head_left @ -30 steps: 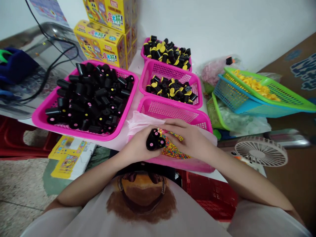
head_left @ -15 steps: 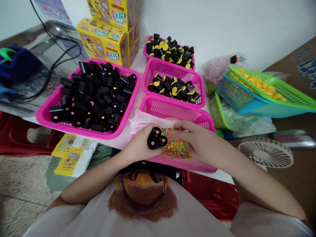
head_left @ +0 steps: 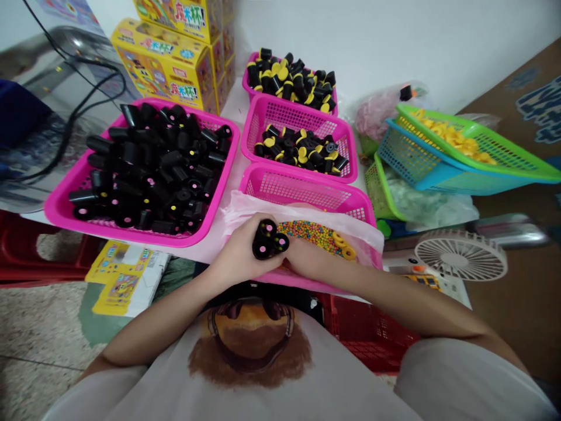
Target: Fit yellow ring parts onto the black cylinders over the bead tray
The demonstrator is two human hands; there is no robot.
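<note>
My left hand (head_left: 239, 257) is closed round a bunch of three black tubes (head_left: 266, 240), their ends up. My right hand (head_left: 307, 260) lies right beside them at the near edge of a pink basket (head_left: 302, 190) lined with a plastic bag; its fingers are tucked under the tubes and hidden. In the bag lie small coloured candy beads (head_left: 309, 230) and a few yellow rings (head_left: 344, 245).
A big pink basket (head_left: 70, 204) of black tubes stands at left. Two pink baskets (head_left: 302, 120) of yellow-capped tubes sit behind. Yellow boxes (head_left: 166, 58) stand at the back, green and blue baskets (head_left: 460, 161) and a white fan (head_left: 460, 260) at right. A red crate (head_left: 372, 339) is below.
My right hand has come off the candy beads and drawn back toward me beside the tubes. The beads and yellow rings now show. The view shifted slightly.
</note>
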